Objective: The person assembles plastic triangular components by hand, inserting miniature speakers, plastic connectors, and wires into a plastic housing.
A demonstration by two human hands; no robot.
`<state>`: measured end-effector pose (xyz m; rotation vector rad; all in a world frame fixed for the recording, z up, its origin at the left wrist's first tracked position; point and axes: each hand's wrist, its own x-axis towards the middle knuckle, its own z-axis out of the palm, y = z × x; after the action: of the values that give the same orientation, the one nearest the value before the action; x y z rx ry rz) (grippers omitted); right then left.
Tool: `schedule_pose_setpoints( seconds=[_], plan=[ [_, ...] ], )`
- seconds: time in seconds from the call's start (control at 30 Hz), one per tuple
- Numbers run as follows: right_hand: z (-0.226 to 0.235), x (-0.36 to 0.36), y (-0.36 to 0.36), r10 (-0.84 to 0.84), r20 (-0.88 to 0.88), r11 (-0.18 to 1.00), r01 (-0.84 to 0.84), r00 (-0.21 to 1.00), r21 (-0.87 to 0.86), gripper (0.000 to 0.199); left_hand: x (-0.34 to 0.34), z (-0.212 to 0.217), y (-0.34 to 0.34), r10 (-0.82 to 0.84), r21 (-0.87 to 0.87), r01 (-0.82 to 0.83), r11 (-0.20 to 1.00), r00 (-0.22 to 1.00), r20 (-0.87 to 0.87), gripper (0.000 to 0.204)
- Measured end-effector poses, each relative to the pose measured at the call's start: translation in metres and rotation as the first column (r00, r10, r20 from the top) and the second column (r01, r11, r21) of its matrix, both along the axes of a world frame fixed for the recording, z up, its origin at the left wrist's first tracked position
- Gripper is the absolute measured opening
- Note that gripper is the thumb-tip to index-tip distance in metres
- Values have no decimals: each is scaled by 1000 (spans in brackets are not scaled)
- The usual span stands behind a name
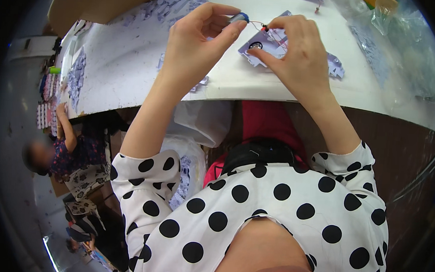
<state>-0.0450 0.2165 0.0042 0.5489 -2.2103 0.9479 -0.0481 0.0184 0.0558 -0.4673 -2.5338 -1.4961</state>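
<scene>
My left hand is closed, pinching a small blue and silver cylinder, perhaps a battery, between thumb and fingertips. Thin red wires run from it to a small red and black part at my right index fingertip. With my right hand I grip a pale lilac plastic housing on the table. My thumb rests beside a round black-rimmed part inside that housing. The palm side of the right hand and some of the wiring are hidden.
Many small lilac plastic pieces lie across the white table. A cardboard box stands at the far left, clear plastic bags at the right. Below the table edge hangs a white bag. Another person sits at the left.
</scene>
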Motion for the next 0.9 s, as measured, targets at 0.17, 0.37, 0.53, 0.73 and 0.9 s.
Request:
schedule_pose_setpoints(
  seconds=[0.17, 0.37, 0.53, 0.73, 0.9],
  plan=[
    [24, -6, -2, 256, -175, 961, -269, 951, -57, 37, 18, 11, -1, -77, 170, 67, 983, 996, 52, 29],
    [10, -5, -9, 456, 130, 889, -443, 880, -117, 29, 36, -25, -11, -68, 485, -125, 866, 930, 361, 20],
    [13, 2, -14, 473, 299, 881, -440, 829, -174, 27, 48, -38, -8, -20, 515, -171, 840, 939, 343, 21],
    [3, -15, -7, 534, 339, 845, -505, 775, -176, 27, 43, -39, -13, 22, 476, -202, 856, 934, 356, 21],
    [33, -42, -6, 730, 492, 673, -620, 474, -402, 32, 21, -36, -18, -42, 551, -149, 821, 947, 318, 25]
  ],
)
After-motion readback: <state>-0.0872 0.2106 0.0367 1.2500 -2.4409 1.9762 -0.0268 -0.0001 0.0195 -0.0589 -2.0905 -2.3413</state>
